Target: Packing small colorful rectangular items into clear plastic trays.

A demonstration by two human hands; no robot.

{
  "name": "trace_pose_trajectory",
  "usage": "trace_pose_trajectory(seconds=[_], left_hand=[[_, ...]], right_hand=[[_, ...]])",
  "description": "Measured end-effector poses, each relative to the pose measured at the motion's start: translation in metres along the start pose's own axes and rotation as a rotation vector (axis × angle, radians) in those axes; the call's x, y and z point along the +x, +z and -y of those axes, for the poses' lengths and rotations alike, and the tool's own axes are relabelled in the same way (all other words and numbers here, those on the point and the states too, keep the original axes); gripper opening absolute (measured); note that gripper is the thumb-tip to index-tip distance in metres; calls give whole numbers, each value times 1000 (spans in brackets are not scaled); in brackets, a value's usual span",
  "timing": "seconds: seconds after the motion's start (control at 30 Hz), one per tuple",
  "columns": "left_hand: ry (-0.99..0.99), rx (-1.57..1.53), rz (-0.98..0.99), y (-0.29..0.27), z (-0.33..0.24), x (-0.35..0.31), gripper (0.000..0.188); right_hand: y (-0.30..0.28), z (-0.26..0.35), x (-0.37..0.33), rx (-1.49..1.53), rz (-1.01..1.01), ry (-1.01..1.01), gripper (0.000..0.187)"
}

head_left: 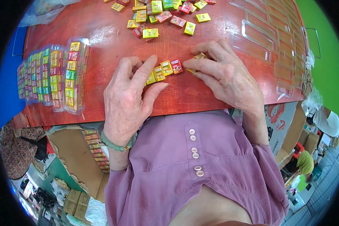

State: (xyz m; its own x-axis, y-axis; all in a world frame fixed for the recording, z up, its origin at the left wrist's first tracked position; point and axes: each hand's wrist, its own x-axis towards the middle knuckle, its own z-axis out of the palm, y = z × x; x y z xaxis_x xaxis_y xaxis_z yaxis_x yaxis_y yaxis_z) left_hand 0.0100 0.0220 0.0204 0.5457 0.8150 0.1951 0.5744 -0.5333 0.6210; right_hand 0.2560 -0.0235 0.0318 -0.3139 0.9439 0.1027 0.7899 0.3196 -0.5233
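Observation:
A short row of small candy-sized boxes (pixel 166 68), yellow ones with a red one at the right end, lies on the reddish wooden table in front of me. My left hand (pixel 130 84) rests around the row's left end, thumb below and index finger above, with the fingertips apart. The leftmost box is partly hidden by it. Just right of the row, my right hand (pixel 226 69) pinches a small yellow box (pixel 200 56) between thumb and fingers, which cover most of it. A green bead bracelet (pixel 118 147) circles my left wrist.
Loose coloured boxes (pixel 164 16) are heaped at the far middle. Filled clear plastic trays (pixel 70 75) overlap in a stack at left; clear trays (pixel 258 34) spread at right. Below the table's near edge stands an open cardboard carton (pixel 73 154) with filled trays inside.

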Motion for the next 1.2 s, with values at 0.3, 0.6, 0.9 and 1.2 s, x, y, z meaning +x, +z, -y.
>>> trace_pose_trajectory(seconds=[0.3,0.6,0.9,1.2], left_hand=[[84,263,1,10,-6,5,42],[122,236,22,12,-6,9,40],[157,211,103,8,-6,5,44],[191,232,131,25,-37,11,40]], right_hand=[[2,1,-4,155,-37,142,52],[6,10,-1,92,-94,150,49],[23,3,1,97,-163,18,29],[13,2,-45,95,-190,103,28]])
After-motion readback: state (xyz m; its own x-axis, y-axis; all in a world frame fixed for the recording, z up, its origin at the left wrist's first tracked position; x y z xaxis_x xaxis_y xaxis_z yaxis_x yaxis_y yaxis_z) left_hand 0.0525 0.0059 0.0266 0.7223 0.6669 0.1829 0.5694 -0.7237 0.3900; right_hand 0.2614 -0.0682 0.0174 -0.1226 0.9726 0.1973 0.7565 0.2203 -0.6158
